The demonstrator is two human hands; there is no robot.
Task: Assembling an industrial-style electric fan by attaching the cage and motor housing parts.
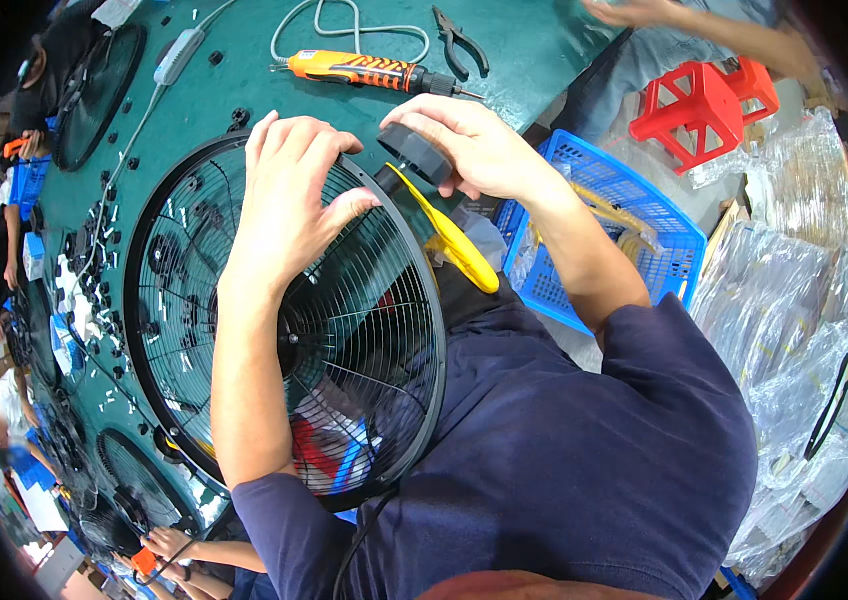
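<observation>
A round fan (pixel 384 300) with a black wire grille and a broad black rim stands tilted up before me at the table's edge. My left hand (pixel 289 190) is closed over the upper part of its rim, with the thumb across the grille wires. In my right hand (pixel 469 145) is a black round knob (pixel 416 152), pinched between thumb and fingers just outside the rim. A screw shaft shows under the knob, next to a flat yellow bracket arm (pixel 459 245) that slants down toward my lap. Whether the knob touches the bracket, I cannot tell.
On the green table (pixel 514 45) lie an orange electric screwdriver (pixel 359 70), pliers (pixel 461 42) and several small screws and black parts. A blue basket (pixel 679 235) stands at my right, with red stools (pixel 689 115) beyond. Another person's hand (pixel 634 12) shows at the far right.
</observation>
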